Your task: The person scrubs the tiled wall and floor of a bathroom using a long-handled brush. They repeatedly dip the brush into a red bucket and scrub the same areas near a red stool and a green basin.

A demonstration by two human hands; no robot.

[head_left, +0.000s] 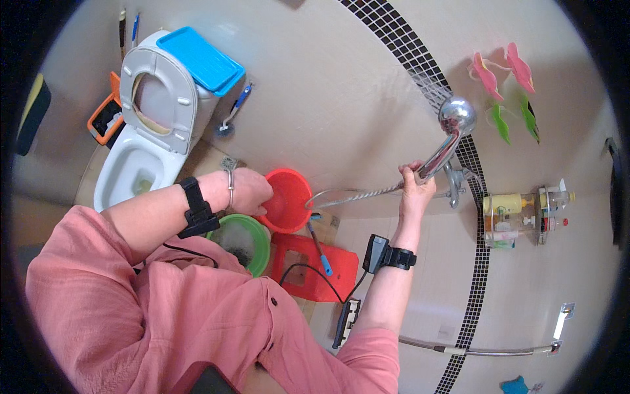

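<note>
My right hand (418, 188) is raised at the wall, its fingers wrapped round the handle of a chrome shower head (457, 115). From beneath that hand a metal hose (357, 195) loops left toward a red basin (287, 200). At the basin's left rim my left hand (248, 189) is closed, fingers curled on the edge and partly hidden. Just below stands a green basin (261, 253) holding cloudy, foamy liquid with something dark in it. A red rectangular tub (331, 266) sits to its right, with a blue-handled brush (321, 249) lying across it.
A white toilet (141, 161) with its lid up stands at left, a blue tray (200, 60) on its tank. Beside it are an orange-rimmed bin (100, 136) and a hanging toilet brush (236, 108). A wire rack (542, 217) of bottles and a metal rail (505, 352) are on the wall.
</note>
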